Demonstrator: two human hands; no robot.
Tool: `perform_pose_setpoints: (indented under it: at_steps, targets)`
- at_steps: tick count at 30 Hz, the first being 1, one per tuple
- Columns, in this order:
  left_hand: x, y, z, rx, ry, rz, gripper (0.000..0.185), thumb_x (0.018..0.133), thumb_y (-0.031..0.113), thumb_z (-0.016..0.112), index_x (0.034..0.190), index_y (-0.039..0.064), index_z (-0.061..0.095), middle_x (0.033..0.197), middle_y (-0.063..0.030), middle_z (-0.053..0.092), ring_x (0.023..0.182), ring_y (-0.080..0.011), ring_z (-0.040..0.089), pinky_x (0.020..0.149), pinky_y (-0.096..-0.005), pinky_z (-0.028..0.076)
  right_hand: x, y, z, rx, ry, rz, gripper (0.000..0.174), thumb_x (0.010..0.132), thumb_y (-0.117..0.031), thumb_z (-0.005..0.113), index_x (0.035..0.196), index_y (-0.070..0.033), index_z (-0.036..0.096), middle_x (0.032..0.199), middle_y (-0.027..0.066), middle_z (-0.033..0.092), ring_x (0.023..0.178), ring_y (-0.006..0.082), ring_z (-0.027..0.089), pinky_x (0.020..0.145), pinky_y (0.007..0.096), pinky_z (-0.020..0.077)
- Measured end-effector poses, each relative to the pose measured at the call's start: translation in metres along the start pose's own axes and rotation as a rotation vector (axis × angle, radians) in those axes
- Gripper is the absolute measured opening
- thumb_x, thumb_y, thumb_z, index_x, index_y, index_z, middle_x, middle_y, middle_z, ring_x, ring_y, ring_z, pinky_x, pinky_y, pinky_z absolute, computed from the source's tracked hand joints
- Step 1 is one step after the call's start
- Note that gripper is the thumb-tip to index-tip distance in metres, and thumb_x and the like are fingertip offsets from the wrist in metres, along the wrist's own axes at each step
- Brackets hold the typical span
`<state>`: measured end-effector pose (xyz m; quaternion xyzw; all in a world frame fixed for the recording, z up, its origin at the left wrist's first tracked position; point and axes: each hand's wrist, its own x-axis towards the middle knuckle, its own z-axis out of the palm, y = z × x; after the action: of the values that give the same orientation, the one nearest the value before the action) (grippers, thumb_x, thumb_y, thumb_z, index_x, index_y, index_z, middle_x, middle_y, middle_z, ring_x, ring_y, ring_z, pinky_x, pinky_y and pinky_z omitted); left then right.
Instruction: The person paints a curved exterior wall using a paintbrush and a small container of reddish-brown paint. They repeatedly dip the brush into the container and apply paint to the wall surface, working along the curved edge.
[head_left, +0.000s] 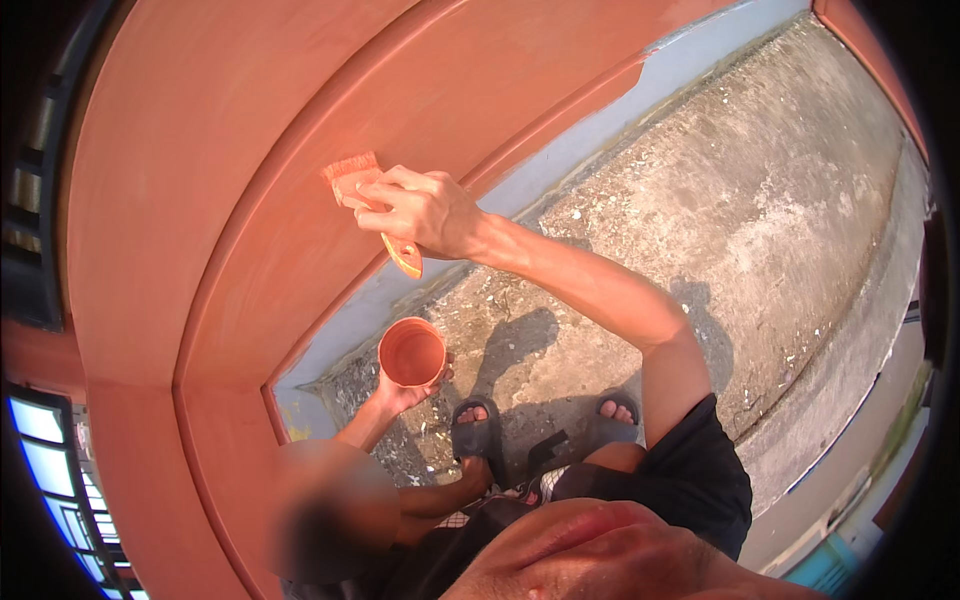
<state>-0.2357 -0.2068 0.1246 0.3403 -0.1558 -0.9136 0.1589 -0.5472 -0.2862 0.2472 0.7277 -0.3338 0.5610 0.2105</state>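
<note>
My right hand (424, 210) grips a flat paintbrush (356, 180) by its handle, near the ferrule. Its bristles are coated in orange-terracotta paint and lie at the face of the wall (300, 247); whether they touch it I cannot tell. Below and nearer to me, my left hand (409, 394) holds a round paint cup (412, 352) from underneath and the side. The cup's inside is coated in the same colour; how much paint it holds is unclear. Between two raised mouldings runs the wall band beside the brush.
Along the wall's foot runs a pale grey-blue strip (525, 180) with a ragged paint edge above it. The rough concrete floor (720, 172) bears pale specks. My feet in dark slides (476, 431) stand near the wall's corner. Barred windows (56, 465) are at the left.
</note>
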Motion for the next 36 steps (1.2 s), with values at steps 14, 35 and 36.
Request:
perform_pose_setpoints:
  at_steps: [14, 35, 36]
  targets:
    - [-0.019, 0.001, -0.022, 0.029, 0.121, 0.077, 0.063, 0.096, 0.065, 0.045, 0.132, 0.015, 0.059, 0.118, -0.0228, 0.065, 0.094, -0.0389, 0.066, 0.056, -0.0325, 0.053, -0.025, 0.179, -0.137, -0.057, 0.821, 0.720, 0.007, 0.092, -0.003, 0.072, 0.098, 0.001, 0.071, 0.091, 0.0057, 0.075, 0.077, 0.0148, 0.070, 0.070, 0.0280, 0.0574]
    - [-0.028, -0.009, -0.020, 0.027, 0.088, 0.092, 0.063, 0.102, 0.066, 0.031, 0.138, 0.020, 0.054, 0.121, -0.0064, 0.068, 0.084, -0.0227, 0.069, 0.053, -0.0326, 0.052, 0.014, 0.032, -0.005, 0.426, 0.324, 0.409, 0.014, 0.090, -0.001, 0.074, 0.103, 0.000, 0.074, 0.100, 0.0104, 0.076, 0.086, 0.0161, 0.073, 0.076, 0.0282, 0.0591]
    - [-0.032, -0.009, -0.024, 0.015, 0.111, 0.092, 0.063, 0.101, 0.066, 0.031, 0.138, 0.020, 0.054, 0.121, -0.0060, 0.067, 0.085, -0.0217, 0.069, 0.053, -0.0326, 0.052, 0.004, 0.047, -0.023, 0.336, 0.388, 0.532, 0.014, 0.091, -0.001, 0.074, 0.104, 0.003, 0.072, 0.100, 0.0100, 0.076, 0.085, 0.0159, 0.073, 0.075, 0.0272, 0.0586]
